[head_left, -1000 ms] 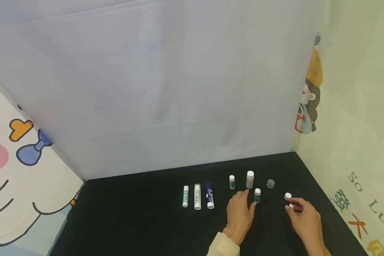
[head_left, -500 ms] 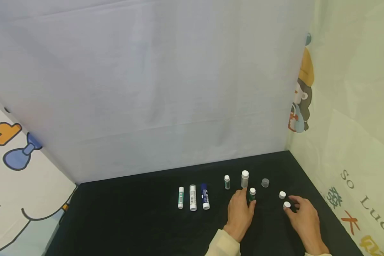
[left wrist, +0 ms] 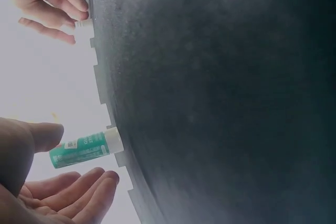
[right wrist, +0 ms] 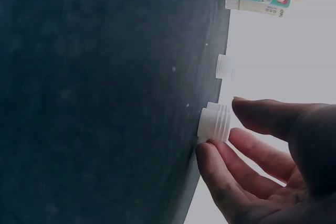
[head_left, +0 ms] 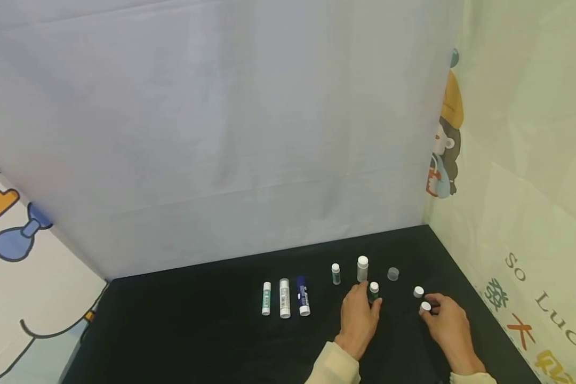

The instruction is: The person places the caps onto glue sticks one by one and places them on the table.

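My left hand (head_left: pixel 360 320) is around a short green glue stick (head_left: pixel 374 290) standing upright with its white end up. In the left wrist view the thumb lies near the top of the glue stick (left wrist: pixel 79 150), and the other fingers stand apart from it, loosely bent. Whether the thumb touches it I cannot tell. On the right, my right hand (head_left: pixel 448 325) is spread about a small white cap (head_left: pixel 425 306). The right wrist view has thumb and fingers on either side of the ridged cap (right wrist: pixel 214 124), with a gap at the thumb.
Beside the right fingers stands another white cap (head_left: pixel 418 292), and farther back a translucent cap (head_left: pixel 393 274). A small glue stick (head_left: pixel 336 273) and a larger clear-white one (head_left: pixel 362 269) stand behind the left hand. Green, white and blue (head_left: pixel 303 296) glue sticks form a row leftward.
My right thumb and fingers have loosened from the white cap, which now stands on the table. The left hand stays by the green glue stick. The head view has shifted slightly right.
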Demonstrator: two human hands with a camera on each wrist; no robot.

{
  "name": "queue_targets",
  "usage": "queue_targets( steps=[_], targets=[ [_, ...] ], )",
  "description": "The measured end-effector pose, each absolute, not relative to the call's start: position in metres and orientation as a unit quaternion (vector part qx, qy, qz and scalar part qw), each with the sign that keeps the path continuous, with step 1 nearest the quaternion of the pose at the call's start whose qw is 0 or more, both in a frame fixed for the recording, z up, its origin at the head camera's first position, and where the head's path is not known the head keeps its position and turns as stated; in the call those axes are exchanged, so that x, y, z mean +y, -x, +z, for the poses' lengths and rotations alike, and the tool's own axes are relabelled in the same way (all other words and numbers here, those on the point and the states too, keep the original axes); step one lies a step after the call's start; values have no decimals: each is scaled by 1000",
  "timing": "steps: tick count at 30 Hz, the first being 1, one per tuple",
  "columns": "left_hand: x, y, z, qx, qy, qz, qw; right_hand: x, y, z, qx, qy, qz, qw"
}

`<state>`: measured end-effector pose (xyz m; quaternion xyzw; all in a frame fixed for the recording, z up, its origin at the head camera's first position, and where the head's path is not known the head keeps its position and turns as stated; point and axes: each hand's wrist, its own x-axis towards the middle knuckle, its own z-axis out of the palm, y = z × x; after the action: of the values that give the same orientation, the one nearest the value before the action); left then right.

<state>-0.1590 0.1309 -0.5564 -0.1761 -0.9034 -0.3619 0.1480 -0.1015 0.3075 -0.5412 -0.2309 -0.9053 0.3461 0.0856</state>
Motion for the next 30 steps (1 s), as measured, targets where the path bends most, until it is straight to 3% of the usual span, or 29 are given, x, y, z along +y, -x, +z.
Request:
queue_targets(
  steps=[12,19,30],
  targets=[
    [134,164,-559,-904,174,-366,138,312,104,-543,-910,221,346,66],
    [134,167,-563,-903,185,-354,157,309,104,-543,-911,226,339,69],
    [130,164,-559,-900,187,-366,144,310,102,-544,-911,219,339,85]
  ],
)
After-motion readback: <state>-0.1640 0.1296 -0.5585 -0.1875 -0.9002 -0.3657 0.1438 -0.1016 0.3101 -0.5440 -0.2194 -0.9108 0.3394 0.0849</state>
